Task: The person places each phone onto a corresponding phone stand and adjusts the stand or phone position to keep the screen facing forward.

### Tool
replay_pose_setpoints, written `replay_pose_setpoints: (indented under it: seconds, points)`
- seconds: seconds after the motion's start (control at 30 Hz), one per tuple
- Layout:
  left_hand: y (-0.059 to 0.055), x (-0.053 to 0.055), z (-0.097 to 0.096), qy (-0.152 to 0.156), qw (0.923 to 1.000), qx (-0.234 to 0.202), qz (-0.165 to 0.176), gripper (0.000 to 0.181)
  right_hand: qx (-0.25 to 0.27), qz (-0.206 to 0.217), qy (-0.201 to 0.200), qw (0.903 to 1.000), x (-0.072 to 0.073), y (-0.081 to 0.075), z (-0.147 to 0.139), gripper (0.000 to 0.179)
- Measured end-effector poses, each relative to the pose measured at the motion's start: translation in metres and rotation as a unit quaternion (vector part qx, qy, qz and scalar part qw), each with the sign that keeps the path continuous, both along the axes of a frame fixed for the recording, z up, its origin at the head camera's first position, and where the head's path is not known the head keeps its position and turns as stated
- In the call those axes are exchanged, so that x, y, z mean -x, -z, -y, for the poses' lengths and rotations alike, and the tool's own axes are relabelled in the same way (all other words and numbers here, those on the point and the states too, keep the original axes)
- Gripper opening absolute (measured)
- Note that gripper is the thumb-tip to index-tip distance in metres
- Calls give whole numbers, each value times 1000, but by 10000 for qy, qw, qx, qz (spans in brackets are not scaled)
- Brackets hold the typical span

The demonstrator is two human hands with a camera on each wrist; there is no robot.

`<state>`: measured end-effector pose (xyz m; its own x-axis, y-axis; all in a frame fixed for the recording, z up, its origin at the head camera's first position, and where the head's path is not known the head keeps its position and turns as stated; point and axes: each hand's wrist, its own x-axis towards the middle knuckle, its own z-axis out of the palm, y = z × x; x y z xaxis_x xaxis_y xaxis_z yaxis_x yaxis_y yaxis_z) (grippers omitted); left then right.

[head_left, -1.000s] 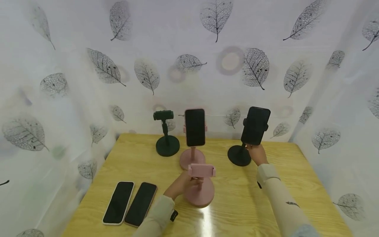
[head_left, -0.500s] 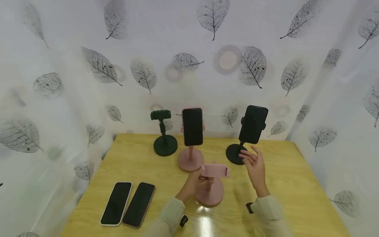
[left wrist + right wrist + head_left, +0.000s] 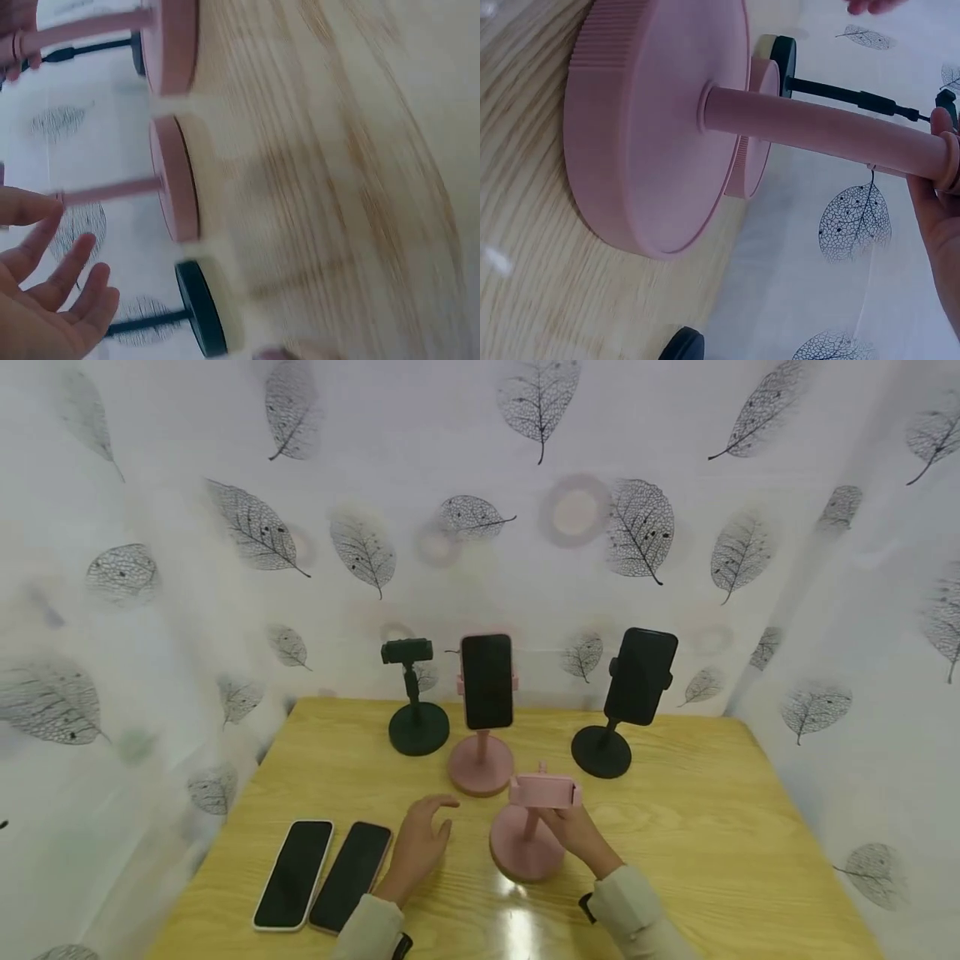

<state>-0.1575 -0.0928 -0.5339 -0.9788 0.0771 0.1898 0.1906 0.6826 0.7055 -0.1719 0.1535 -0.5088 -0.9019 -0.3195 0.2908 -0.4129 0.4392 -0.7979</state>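
A pink phone stand [image 3: 528, 852] with an unoccupied clamp stands at the table's front middle. My right hand [image 3: 581, 837] grips its upper post just below the clamp; in the right wrist view fingers [image 3: 937, 202] wrap the post [image 3: 825, 131]. To the left of that stand, my left hand [image 3: 416, 847] hovers with fingers spread and slightly bent, holding nothing. Beside it lie a dark phone with a pinkish edge [image 3: 351, 877] and a white-edged phone [image 3: 294, 875], both screen up.
Behind, another pink stand [image 3: 480, 768] bears a phone [image 3: 487, 681]. A black stand [image 3: 602, 752] at right also carries a phone [image 3: 641, 677]. A dark green stand [image 3: 418, 728] with a bare clamp is at back left. A leaf-patterned curtain [image 3: 480, 585] hangs behind the wooden table [image 3: 712, 827].
My right hand has left the black stand and come to the front pink stand, taking its post. My left hand has let go of that stand and moved left. The stand shifted rightward earlier.
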Motion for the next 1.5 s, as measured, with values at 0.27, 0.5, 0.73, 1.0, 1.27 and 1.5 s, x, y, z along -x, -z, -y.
replay_pose_setpoints:
  seconds: [0.27, 0.5, 0.73, 1.0, 1.27, 1.5]
  points:
    - [8, -1, 52, -543, 9881, 1416, 240, 63, 414, -649, -739, 9943, 7, 1, 2, 14]
    - [8, -16, 92, -211, 9659, 2058, 1559, 108, 357, -300, -350, 9983, 5, -5, 9, 16]
    - [14, -22, 94, -905, 9419, 2444, 2119, 112, 225, -235, 11, 9995, 8, 0, 0, 17]
    - [12, -12, 89, -1514, 9288, 2255, 2520, 102, 288, -77, 78, 9995, 10, 2, -3, 18]
    - [20, -5, 92, -1393, 9376, 1680, 2707, 86, 340, 4, 139, 9993, 8, 6, -5, 17]
    - [23, 0, 85, -1452, 9534, 1363, 2265, 80, 448, -177, -65, 9988, 11, 13, -8, 14]
